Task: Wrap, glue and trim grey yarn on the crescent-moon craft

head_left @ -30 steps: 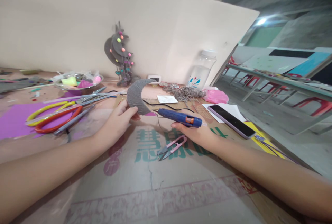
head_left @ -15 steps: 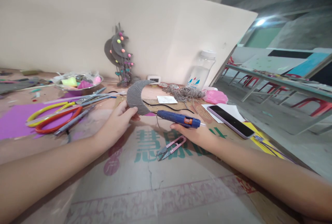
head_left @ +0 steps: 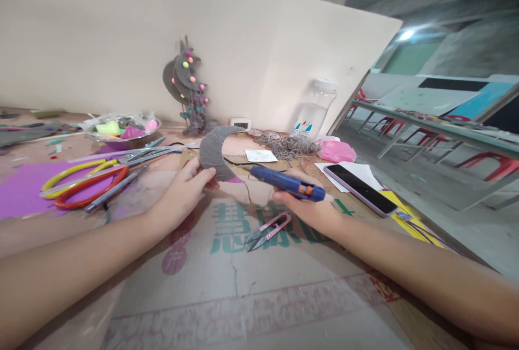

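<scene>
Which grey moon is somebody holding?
The yarn-wrapped crescent, in the person's left hand. The other moons are by the pale panel, dotted with bright balls; the held one shows none.

A: What was the condition of the crescent (head_left: 211, 158)?
B: It was gray, closely wound, and held upright, opening rightward. Its lower tip showed purple; a thin strand (head_left: 248, 193) trailed below.
A: And the glue gun (head_left: 279, 180)?
B: It was blue, held aslant to the right, nozzle directed left toward the crescent; a translucent stick (head_left: 330, 197) protruded behind.
</scene>
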Available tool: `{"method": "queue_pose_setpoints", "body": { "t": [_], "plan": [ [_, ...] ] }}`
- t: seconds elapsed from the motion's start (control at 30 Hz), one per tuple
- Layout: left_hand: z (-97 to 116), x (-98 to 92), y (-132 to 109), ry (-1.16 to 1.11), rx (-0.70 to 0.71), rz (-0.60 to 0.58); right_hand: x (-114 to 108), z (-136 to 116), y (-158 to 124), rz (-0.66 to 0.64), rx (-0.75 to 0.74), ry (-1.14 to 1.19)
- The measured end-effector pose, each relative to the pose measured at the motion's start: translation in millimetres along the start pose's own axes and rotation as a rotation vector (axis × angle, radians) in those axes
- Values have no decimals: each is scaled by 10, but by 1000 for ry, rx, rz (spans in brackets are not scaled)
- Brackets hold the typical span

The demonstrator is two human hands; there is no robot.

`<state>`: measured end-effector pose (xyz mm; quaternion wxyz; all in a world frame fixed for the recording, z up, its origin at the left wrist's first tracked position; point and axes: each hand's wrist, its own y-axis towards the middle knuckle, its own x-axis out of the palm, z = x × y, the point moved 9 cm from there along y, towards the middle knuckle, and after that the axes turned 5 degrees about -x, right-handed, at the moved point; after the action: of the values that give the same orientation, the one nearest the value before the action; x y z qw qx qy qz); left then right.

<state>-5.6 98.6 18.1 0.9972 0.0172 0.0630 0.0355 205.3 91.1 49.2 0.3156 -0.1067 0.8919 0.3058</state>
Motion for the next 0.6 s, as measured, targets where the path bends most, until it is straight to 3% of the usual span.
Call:
{"method": "queue_pose_setpoints", "body": {
  "t": [0.1,0.27,0.53,0.6],
  "plan": [
    [-30,17,35,-21,20,-33,-155,88,75,133,32,29],
    [6,41,10,6,33,-66,-272,579,197,110,275,-100],
    [45,93,-24,-19,35,-107,-349,907,289,139,193,-135],
    [36,94,-21,-23,31,-111,-437,916,311,237,158,-99]
  ]
}}
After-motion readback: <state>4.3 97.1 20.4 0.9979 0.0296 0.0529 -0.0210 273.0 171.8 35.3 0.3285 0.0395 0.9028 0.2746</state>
